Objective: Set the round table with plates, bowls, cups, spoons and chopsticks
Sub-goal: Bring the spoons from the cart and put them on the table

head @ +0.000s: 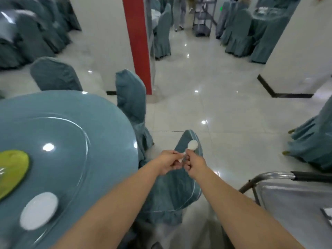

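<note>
At far left, the round tabletop [75,112] under its blue cloth carries a single white plate [38,211] near our edge, with a green mat [12,170] beside it on the glass turntable [68,141]; we see no bowls, cups or chopsticks laid, so we judge the setting barely begun. Moving right, our left hand [166,163] and right hand [195,163] meet in mid-air above a covered chair [172,194], clear of the tabletop. The fingers of both hands are curled around the handle end of a white spoon [191,146], its bowl pointing up and away from us; whether more than one spoon is in the grip we cannot tell through the blur. At far right, a metal cart [287,196] stands just beside us. The risk from here, as we read it: the spoon sits over a chair and a hard tiled floor [224,105], so a fumbled pass between hands would drop it, and ceramic on tile would likely chip or break. A hurried swing back toward the tabletop could also knock the plate.
</note>
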A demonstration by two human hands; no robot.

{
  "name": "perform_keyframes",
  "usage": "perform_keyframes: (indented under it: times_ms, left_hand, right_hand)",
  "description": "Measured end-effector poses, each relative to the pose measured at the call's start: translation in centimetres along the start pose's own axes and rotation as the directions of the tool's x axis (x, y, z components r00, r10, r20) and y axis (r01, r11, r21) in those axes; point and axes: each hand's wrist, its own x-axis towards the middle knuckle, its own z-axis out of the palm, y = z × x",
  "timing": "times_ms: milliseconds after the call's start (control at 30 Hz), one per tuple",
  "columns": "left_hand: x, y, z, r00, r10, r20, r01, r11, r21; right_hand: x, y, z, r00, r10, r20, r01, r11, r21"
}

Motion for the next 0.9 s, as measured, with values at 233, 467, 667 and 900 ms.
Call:
perform_keyframes:
  times_ms: [233, 467, 667, 900]
  left_hand:
    - [-5.5, -2.2, -14.1, 0.920, -0.036, -0.391, 0.037, 0.999, -0.006]
    - [-10.2, -5.5, -21.6, 0.768, -0.121, -0.628, 0.045, 0.990, -0.135]
    - [-12.2, -7.4, -25.5, 0.577, -0.150, -0.803, 0.064, 0.988, -0.139]
    - [-13.1, -9.1, -30.2, 0.414, -0.157, -0.897, 0.197, 0.977, -0.080]
  right_hand:
    - [-0.5, 6.6, 12.3, 0.982, 0.094, 0.163, -0.030, 0.934, -0.357]
    - [0.7, 11.6, 18.7, 0.920, 0.230, 0.317, 0.043, 0.746, -0.665]
    - [2.8, 13.6, 23.3, 0.843, 0.280, 0.458, 0.302, 0.459, -0.836]
    - [3.4, 16.1, 29.9, 0.811, 0.313, 0.495, 0.414, 0.292, -0.862]
